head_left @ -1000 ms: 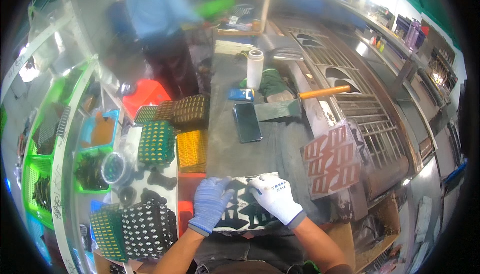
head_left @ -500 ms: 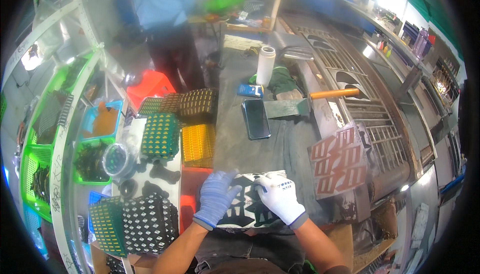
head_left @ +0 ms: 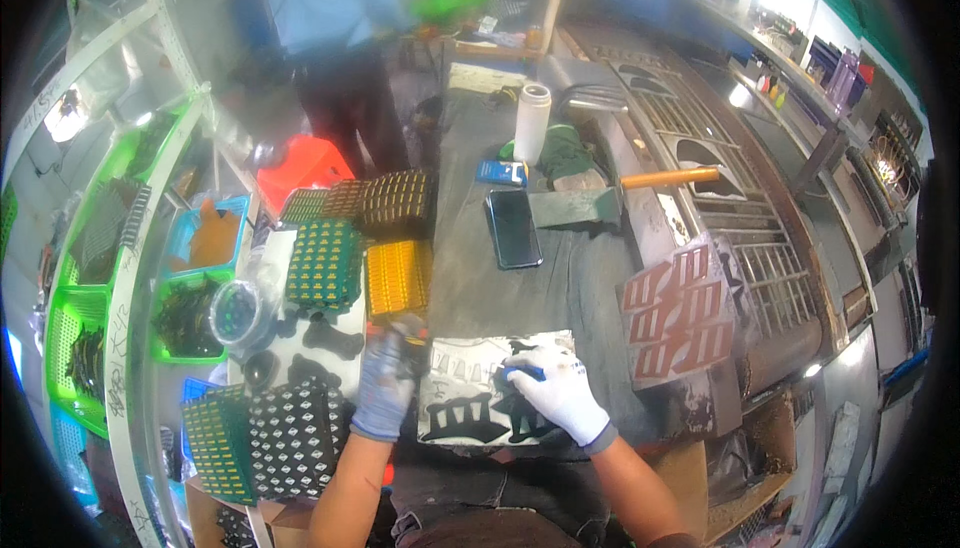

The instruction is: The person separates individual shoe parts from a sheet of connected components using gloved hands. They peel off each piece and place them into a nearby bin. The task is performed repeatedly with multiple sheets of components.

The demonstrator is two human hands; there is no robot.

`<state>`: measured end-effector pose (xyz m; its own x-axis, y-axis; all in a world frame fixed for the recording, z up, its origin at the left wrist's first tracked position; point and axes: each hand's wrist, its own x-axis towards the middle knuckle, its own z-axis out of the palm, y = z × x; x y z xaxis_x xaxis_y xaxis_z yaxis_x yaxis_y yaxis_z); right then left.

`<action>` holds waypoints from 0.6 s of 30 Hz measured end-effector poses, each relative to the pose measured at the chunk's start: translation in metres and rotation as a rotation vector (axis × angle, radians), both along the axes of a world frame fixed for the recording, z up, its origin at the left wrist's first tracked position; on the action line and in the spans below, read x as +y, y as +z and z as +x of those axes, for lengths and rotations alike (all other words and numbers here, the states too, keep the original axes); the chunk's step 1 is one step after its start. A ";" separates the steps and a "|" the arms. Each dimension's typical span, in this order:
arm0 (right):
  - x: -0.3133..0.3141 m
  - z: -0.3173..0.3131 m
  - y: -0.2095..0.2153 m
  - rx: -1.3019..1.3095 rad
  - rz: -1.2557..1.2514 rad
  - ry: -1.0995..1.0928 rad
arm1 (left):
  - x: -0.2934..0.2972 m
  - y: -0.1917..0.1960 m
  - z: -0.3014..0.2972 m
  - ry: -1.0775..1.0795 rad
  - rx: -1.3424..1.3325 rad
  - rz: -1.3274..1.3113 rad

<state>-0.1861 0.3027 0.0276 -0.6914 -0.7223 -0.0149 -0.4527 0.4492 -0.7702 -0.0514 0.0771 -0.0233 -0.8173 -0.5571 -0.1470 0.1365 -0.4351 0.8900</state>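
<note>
A white sheet (head_left: 445, 350) with black cut-out shapes (head_left: 462, 418) lies flat at the table's near edge. Pale outlines without black show on its upper left part. My right hand (head_left: 560, 393), in a white glove, rests on the sheet's right side. Its fingers are bent together around a small blue thing (head_left: 526, 372), mostly hidden and too small to name. My left hand (head_left: 382, 388), in a blue-grey glove, is off the sheet's left edge, near the yellow stack (head_left: 397, 278). It is smeared by motion, and a blurred brownish patch shows at its fingertips.
Patterned stacks, one green (head_left: 325, 263) and one black-and-white (head_left: 295, 438), stand at left. Ahead lie a phone (head_left: 514, 230), a metal block (head_left: 575, 208), an orange handle (head_left: 670, 178) and a white bottle (head_left: 531, 123). A sheet of reddish shapes (head_left: 680, 313) lies right. A person (head_left: 335, 38) stands beyond.
My left hand has left the sheet and moved left, uncovering pale outlines where black shapes showed. The right hand stays on the sheet, with blue now showing at its fingers.
</note>
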 end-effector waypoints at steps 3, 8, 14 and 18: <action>0.004 0.004 0.005 0.021 0.081 0.043 | -0.011 0.015 0.014 0.152 0.256 0.136; 0.012 0.022 0.018 0.322 0.168 0.205 | -0.002 0.052 0.040 -0.659 -0.275 -0.717; 0.006 0.025 0.013 0.286 0.128 0.184 | 0.037 0.050 0.026 -0.510 -0.404 -1.311; 0.019 0.020 0.005 -0.092 -0.066 0.369 | 0.032 0.038 0.033 -0.513 -0.311 -1.298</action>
<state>-0.1660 0.3220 0.0326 -0.3826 -0.9239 -0.0096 -0.5021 0.2167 -0.8372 -0.0183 0.1090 0.0143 -0.9956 -0.0915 0.0212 -0.0555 0.7553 0.6530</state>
